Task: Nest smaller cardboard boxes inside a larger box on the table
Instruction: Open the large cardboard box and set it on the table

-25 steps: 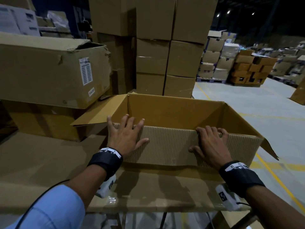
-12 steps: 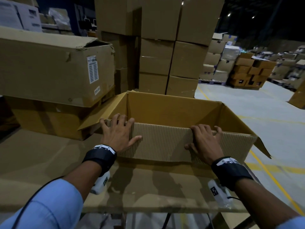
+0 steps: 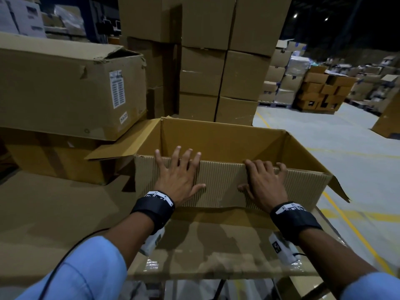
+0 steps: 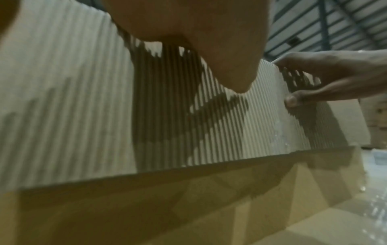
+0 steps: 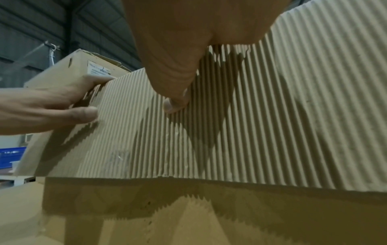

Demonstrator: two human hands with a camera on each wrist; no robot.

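Note:
A large open cardboard box (image 3: 216, 139) stands on the table in front of me, flaps splayed outward, and I see nothing inside it. Its near wall (image 3: 223, 182) shows bare corrugated ribs. My left hand (image 3: 177, 176) lies flat on that wall, fingers spread and fingertips reaching just past the rim. My right hand (image 3: 266, 182) hooks its fingers over the rim with the thumb on the outside. The left wrist view shows the ribbed wall (image 4: 62, 99) and my right hand (image 4: 335, 77) gripping its top edge. The right wrist view shows my left hand (image 5: 41, 109) pressed on the wall (image 5: 272, 116).
A labelled closed box (image 3: 65, 87) sits on another box (image 3: 54, 156) at the left, touching the open box's left flap. A tall stack of cartons (image 3: 216, 61) rises behind. Brown cardboard (image 3: 54, 213) covers the table. Warehouse floor (image 3: 357, 169) lies to the right.
Both hands stay on the box's near wall. The left hand's fingertips have crept slightly higher toward the rim. The head view has shifted a little.

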